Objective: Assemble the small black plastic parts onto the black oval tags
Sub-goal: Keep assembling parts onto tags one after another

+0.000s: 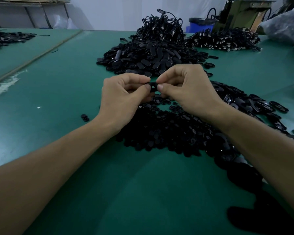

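Over the near green table [61,126], your left hand [122,100] and right hand [190,92] both pinched one black oval tag [153,86]; heaped tags [151,55] lay beyond.

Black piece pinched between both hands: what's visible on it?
The black piece is small, matte, plastic-looking, with a squarish opening in its exposed middle. The left hand pinches one end, the right hand the other, hiding both. It is held above the pile of small black parts on the green table.

Black tags [153,55], green table [58,92].
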Tool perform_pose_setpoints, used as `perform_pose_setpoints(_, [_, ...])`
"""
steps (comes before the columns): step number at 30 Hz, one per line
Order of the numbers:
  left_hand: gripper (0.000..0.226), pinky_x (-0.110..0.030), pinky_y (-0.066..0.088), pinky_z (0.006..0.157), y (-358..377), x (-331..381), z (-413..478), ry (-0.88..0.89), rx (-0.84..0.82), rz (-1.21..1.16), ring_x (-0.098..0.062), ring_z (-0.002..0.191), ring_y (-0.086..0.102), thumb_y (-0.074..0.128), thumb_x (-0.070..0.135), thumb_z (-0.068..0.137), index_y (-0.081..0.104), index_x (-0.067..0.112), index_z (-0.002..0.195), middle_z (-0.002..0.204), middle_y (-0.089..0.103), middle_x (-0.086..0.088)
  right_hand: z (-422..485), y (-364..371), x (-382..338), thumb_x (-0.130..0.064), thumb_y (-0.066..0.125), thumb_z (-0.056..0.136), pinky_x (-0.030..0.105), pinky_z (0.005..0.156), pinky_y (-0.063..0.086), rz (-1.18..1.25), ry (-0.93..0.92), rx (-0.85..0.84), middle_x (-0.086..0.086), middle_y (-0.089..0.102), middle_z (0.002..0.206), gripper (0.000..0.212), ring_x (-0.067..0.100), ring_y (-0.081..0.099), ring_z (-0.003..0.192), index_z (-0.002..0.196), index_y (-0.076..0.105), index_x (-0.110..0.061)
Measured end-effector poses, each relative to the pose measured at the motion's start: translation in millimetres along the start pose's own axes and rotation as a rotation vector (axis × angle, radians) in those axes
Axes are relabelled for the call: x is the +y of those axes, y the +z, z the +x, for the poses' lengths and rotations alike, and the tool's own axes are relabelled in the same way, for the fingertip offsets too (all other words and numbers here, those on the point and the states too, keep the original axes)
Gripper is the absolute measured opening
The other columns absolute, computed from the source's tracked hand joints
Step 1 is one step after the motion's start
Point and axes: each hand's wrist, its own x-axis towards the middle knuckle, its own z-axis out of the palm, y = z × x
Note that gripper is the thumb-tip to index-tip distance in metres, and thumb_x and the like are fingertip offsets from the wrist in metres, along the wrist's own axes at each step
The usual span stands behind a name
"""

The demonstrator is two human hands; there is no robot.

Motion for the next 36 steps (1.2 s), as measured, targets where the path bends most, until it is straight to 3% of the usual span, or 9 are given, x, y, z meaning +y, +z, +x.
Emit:
perform_pose_setpoints(8, [0.016, -0.023, 0.060, 0.070, 1, 0, -2, 0.028, -0.021, 0.034, -0.019, 0.075, 0.077, 0.071, 0.000, 0.090, 0.072, 0.016, 0.094, 0.080, 0.078, -0.004, -1, 2, -4, -0.010, 0.070, 0.091, 0.026, 0.072, 0.059, -0.059, -0.005, -0.026, -0.002, 0.071, 0.075, 0.006, 0.006, 0.069, 0.070, 0.091, 0.072, -0.016])
perform_pose_setpoints(17, [0.018, -0.023, 0.060, 0.071, 4, 1, -1, 0.018, -0.017, 0.004, -0.018, 0.074, 0.076, 0.071, -0.002, 0.090, 0.072, 0.016, 0.092, 0.077, 0.077, -0.002, -2, 3, -5, -0.011, 0.070, 0.091, 0.024, 0.072, 0.058, -0.087, -0.010, 0.046, -0.008, 0.070, 0.075, 0.013, 0.005, 0.068, 0.072, 0.086, 0.069, -0.024])
perform_pose_setpoints(22, [0.019, -0.025, 0.060, 0.073, 5, -1, -2, 0.010, -0.031, 0.007, -0.019, 0.077, 0.076, 0.071, -0.003, 0.090, 0.073, 0.016, 0.093, 0.082, 0.077, -0.004, -4, 5, -7, -0.010, 0.070, 0.090, 0.013, 0.067, 0.053, -0.121, -0.031, 0.033, -0.011, 0.068, 0.072, 0.017, -0.001, 0.066, 0.069, 0.084, 0.068, -0.025])
perform_pose_setpoints(25, [0.019, -0.027, 0.061, 0.076, 4, -1, -1, 0.021, -0.022, 0.023, -0.019, 0.079, 0.077, 0.071, -0.002, 0.090, 0.073, 0.016, 0.094, 0.084, 0.078, -0.005, -4, 7, -8, -0.009, 0.070, 0.090, 0.013, 0.066, 0.053, -0.138, -0.037, 0.066, -0.011, 0.068, 0.073, 0.017, 0.000, 0.066, 0.070, 0.083, 0.067, -0.025])
perform_pose_setpoints(32, [0.021, -0.039, 0.062, 0.082, 2, -2, -1, 0.056, 0.006, 0.129, -0.019, 0.083, 0.076, 0.078, 0.003, 0.084, 0.074, 0.022, 0.091, 0.088, 0.078, -0.003, -6, 9, -9, -0.009, 0.073, 0.088, 0.007, 0.068, 0.051, -0.105, -0.056, 0.091, -0.017, 0.068, 0.078, 0.009, -0.006, 0.067, 0.076, 0.092, 0.078, -0.016])
perform_pose_setpoints(36, [0.018, -0.033, 0.062, 0.076, 3, -2, -1, 0.035, 0.059, 0.121, -0.016, 0.076, 0.076, 0.075, 0.004, 0.085, 0.074, 0.021, 0.089, 0.080, 0.078, -0.001, -6, 14, -9, -0.008, 0.073, 0.088, 0.006, 0.072, 0.050, -0.069, -0.077, 0.080, -0.017, 0.069, 0.082, 0.014, -0.008, 0.066, 0.081, 0.099, 0.079, -0.015])
